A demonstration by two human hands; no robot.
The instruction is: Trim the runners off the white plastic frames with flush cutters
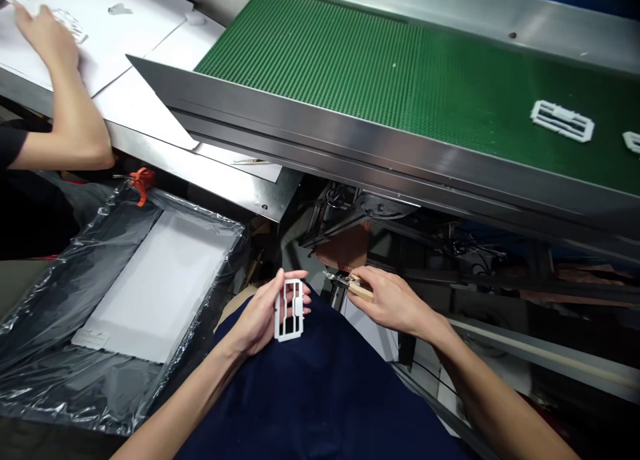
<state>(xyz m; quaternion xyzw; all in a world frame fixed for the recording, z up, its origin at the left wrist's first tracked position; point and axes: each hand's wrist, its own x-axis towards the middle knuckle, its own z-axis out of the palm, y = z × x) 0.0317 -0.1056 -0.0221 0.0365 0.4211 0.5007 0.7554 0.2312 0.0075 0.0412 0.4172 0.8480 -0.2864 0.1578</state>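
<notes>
green conveyor belt (320,53), metal table (237,188)
on the belt lie a white frame (563,121) and, near it, a second white frame (633,142), partly out of view; white sheets (145,37) lie spread over the table.

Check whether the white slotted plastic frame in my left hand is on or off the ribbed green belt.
Off. Your left hand holds the frame over navy cloth, apart from the belt.
</notes>
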